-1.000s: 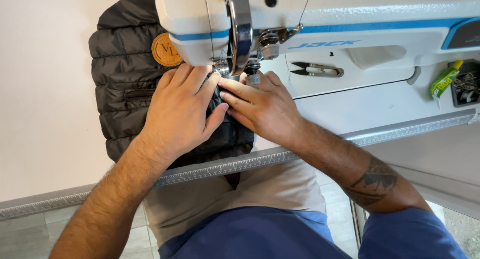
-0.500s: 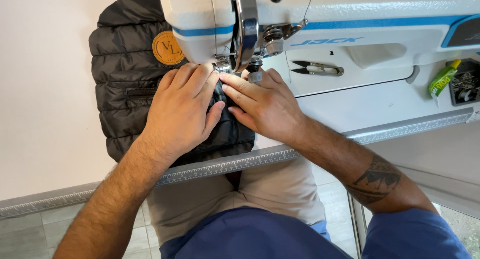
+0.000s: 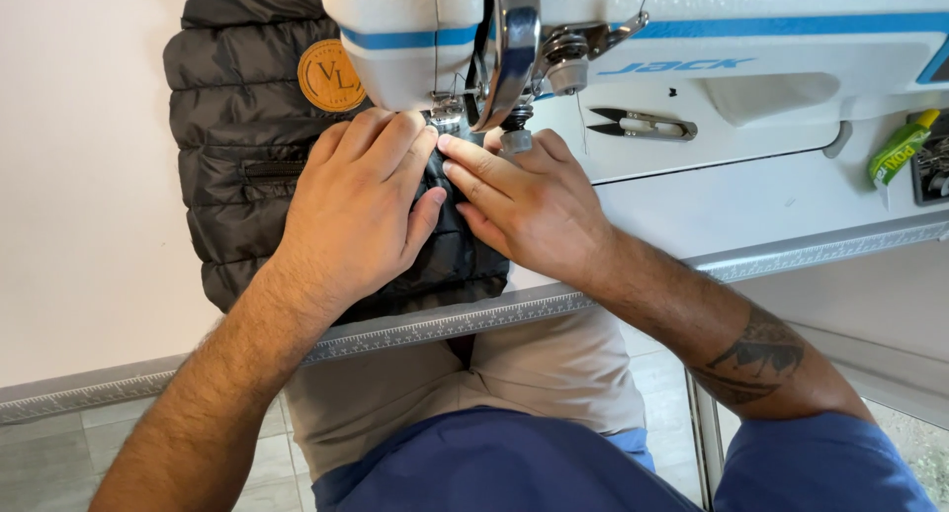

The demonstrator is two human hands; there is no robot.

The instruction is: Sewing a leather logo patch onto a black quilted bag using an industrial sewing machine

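The needle itself is staying out of sight: the left hand (image 3: 361, 211) and right hand (image 3: 529, 206) are crowding in under the head of the white sewing machine (image 3: 692, 38), and their fingertips are covering the spot where the fabric is meeting the presser foot (image 3: 450, 112). The machine's top is running off the upper edge of the frame, and the green tube (image 3: 900, 151) at the far right is sitting half cut off beside something dark that is too cropped to make out.

The dark quilted jacket (image 3: 237, 166) is lying flat on the table (image 3: 79, 176) in the upper left of the frame, its puffy stitched bands running across, a zip pocket showing on the left and a round tan leather patch (image 3: 331, 75) sitting just beside the machine head. Its lower edge is reaching the table's front rim at centre.

The left hand is lying palm down with its fingers together and stretched, pressing the jacket flat. The right hand is doing likewise from the right, fingers extended and angled toward the left, fingertips nearly touching the other hand's. Neither is pinching anything; both are pressing down.

Further right, a pair of thread snips (image 3: 643, 127) is resting on the machine bed.
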